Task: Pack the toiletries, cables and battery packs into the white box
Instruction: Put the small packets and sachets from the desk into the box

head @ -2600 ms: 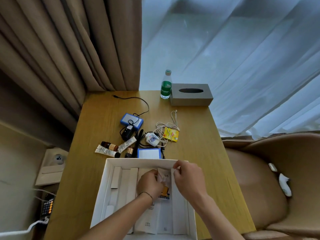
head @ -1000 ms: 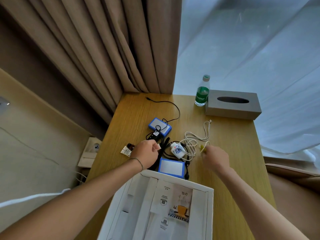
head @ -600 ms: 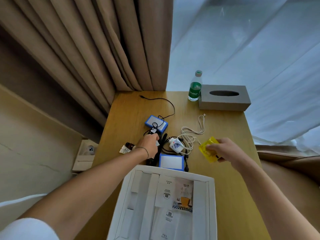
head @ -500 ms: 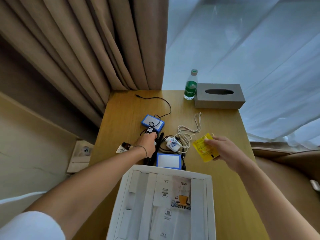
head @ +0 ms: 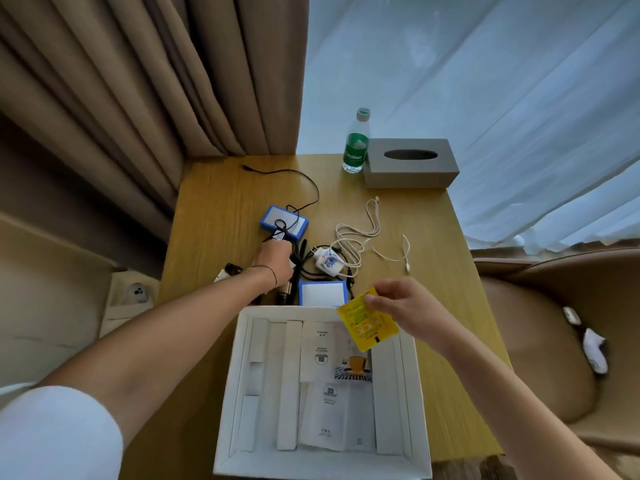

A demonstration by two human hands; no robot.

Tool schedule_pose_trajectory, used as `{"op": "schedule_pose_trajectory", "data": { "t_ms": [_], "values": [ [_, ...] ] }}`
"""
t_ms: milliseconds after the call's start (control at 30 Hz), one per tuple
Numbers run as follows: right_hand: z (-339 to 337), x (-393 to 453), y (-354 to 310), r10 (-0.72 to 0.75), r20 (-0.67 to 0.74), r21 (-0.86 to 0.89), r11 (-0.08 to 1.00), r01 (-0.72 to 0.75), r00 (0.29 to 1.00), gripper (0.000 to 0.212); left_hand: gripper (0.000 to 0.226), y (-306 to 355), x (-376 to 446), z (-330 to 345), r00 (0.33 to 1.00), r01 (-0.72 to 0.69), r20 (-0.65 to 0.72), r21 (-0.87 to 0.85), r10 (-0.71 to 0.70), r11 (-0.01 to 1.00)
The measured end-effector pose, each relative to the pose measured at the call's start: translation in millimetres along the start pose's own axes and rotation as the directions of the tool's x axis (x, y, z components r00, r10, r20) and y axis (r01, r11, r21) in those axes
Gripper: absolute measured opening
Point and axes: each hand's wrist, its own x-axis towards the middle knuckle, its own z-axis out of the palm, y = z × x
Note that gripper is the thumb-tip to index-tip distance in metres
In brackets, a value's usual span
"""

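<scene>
The open white box point(head: 239, 382) lies at the table's near edge with leaflets and white card dividers inside. My right hand point(head: 398, 303) pinches a yellow sachet point(head: 369, 323) above the box's far right corner. My left hand point(head: 275, 263) reaches over the pile of toiletry tubes and bottles point(head: 232, 270), fingers curled down on them; what it grips is hidden. Two blue-edged battery packs lie on the table, one point(head: 284, 221) beyond the left hand, one point(head: 322, 294) against the box's far wall. A white charger point(head: 327, 265) and a white cable point(head: 360, 233) lie to the right, beside a black cable point(head: 304, 188).
A green-labelled water bottle point(head: 355, 147) and a grey tissue box point(head: 410, 162) stand at the table's far edge. Brown curtains hang at the left, sheer white ones at the right. A tan armchair point(head: 540, 341) sits to the right of the table.
My right hand picked up the yellow sachet from beside the white cable and carried it back over the box. My left hand has stayed on the toiletries pile.
</scene>
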Motion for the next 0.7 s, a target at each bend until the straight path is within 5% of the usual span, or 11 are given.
{"op": "schedule_pose_trajectory", "data": {
  "t_ms": [300, 700],
  "values": [
    [62, -12, 35, 0.004, 0.153, -0.55, 0.831, 0.082, 0.988, 0.011, 0.013, -14, -45, -52, 0.956, -0.064, -0.284, -0.435, -0.069, 0.898],
    [104, -17, 70, 0.155, 0.325, -0.789, 0.588, 0.178, 0.933, 0.018, 0.023, -11, -133, -94, 0.85, -0.277, -0.521, -0.571, -0.08, 0.773]
  ]
}}
